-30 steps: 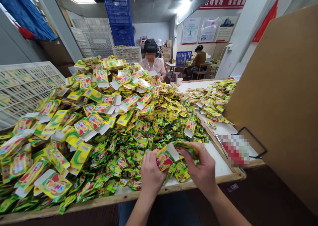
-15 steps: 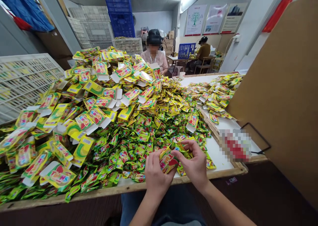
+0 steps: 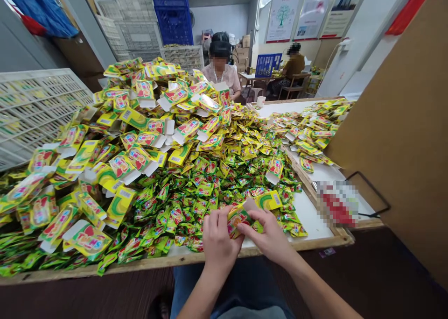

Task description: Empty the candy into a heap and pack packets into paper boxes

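a wood-rimmed table (image 3: 317, 218) carries heaped green sachets (image 3: 196, 188) and cartons (image 3: 140, 123).

One head-worn camera faces forward and down. The left grip (image 3: 219, 239) and right grip (image 3: 270, 237) lie close, counter (image 3: 310, 212) beyond.

Two hands, the left hand (image 3: 217, 242) and the right hand (image 3: 271, 238), share one small carton (image 3: 238, 217). The green sachets (image 3: 196, 193) and flat cartons (image 3: 133, 118) on the one table (image 3: 308, 212) are too many to count. Two other people sit behind, a near person (image 3: 220, 69) and a far person (image 3: 294, 64). Three posters (image 3: 283, 17) hang.
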Available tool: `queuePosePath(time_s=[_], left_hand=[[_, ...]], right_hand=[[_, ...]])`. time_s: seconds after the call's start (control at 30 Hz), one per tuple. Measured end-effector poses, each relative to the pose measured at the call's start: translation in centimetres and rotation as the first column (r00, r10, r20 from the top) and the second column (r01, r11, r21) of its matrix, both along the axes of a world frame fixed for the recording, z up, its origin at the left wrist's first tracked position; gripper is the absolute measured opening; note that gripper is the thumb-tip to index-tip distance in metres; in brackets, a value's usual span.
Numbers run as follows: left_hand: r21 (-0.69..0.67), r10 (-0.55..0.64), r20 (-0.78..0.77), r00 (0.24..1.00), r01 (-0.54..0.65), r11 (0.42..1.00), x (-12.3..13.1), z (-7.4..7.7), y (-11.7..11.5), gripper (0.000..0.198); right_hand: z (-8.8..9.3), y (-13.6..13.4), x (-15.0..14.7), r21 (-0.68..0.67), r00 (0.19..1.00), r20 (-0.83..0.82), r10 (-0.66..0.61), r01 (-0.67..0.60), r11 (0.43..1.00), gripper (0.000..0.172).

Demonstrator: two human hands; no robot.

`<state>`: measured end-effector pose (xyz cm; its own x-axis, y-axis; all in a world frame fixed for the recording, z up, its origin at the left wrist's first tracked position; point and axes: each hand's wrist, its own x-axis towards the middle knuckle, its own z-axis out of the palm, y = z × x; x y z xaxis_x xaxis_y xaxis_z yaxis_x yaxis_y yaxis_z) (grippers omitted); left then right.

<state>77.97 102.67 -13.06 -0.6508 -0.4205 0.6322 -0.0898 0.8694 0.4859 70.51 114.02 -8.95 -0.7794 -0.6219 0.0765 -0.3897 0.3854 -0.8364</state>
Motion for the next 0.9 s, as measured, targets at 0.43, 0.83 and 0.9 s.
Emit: queuePosePath(time_s=[0.43,0.83,0.9], left_hand=[[0.843,-0.327,-0.138,0.935,0.285,0.456,0.4,1.1,-0.3,0.037],[0.928,-0.481,-0.014,0.877,0.191,0.320,1.9,-1.6,0.1,0.048],[0.930,-0.476,0.029,0.879,0.151,0.336,2.6,-2.0,-0.5,0.056]], right_hand=[[-1.2,0.3,-0.9,-0.203,0.880,0.465,0.093,0.004,0.979,0.050],[-3.0,3.5,-3.9,-0.021,0.805,0.594,0.000,0.016,1.000,0.053],[-0.8,4.8,-7.4,0.058,0.875,0.462,-0.145,0.133,0.989,0.048]])
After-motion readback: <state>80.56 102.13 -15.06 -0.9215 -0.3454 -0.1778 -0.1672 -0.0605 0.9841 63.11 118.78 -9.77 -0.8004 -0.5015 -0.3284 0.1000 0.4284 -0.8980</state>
